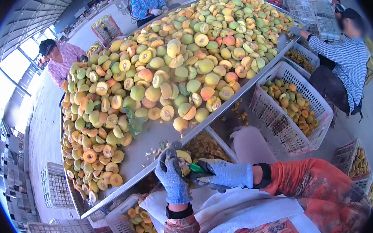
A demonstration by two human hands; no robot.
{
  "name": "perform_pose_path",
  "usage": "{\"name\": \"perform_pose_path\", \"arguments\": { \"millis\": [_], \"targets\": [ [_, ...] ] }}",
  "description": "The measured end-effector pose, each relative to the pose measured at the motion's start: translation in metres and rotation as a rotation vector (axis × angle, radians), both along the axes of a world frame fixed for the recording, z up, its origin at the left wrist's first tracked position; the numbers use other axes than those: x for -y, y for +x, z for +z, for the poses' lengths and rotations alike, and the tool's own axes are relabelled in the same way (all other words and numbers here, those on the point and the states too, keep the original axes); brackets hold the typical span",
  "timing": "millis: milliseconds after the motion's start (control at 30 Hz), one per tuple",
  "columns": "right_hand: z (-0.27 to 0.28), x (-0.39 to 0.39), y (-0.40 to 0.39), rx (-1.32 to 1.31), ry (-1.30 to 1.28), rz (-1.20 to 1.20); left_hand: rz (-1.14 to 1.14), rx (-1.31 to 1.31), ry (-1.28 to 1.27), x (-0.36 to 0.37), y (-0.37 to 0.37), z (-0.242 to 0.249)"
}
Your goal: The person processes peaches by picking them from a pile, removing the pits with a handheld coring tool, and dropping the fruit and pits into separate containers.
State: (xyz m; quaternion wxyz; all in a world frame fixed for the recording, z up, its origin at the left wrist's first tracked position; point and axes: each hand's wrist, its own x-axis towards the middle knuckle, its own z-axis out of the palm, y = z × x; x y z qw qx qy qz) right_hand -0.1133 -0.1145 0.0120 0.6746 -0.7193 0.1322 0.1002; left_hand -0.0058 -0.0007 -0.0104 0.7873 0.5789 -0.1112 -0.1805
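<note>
My left hand (172, 175), in a blue-grey work glove, is closed around a cut yellow peach (183, 155) just in front of the metal table edge. My right hand (229, 173), gloved the same way, grips a tool by its green handle (196, 168). The tool's working end is at the peach and cannot be made out. Beyond my hands, a large heap of halved and whole peaches (170, 78) covers the metal table (153, 134). Small pale scraps (156, 151) lie by the edge near my left hand.
A bin of pits (206, 147) sits under the table edge. A white crate of peaches (297, 107) stands to the right, another crate (124, 217) below left. Empty crates (58, 185) line the left. Co-workers stand or sit around the table, one at right (340, 60).
</note>
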Motion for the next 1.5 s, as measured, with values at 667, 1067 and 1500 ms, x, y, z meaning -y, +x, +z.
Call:
{"name": "perform_pose_path", "arguments": {
  "millis": [667, 1067, 1500],
  "targets": [
    [-0.045, 0.005, -0.006, 0.34, -0.935, -0.011, -0.042, 0.151, 0.215, 0.015, 0.002, -0.01],
    [-0.051, -0.013, -0.011, 0.323, -0.486, 0.149, -0.259, 0.447, 0.482, -0.011, 0.004, 0.002],
    [0.004, 0.01, 0.003, -0.053, 0.635, 0.111, -0.052, 0.555, 0.455, 0.014, 0.011, 0.011]
  ]
}}
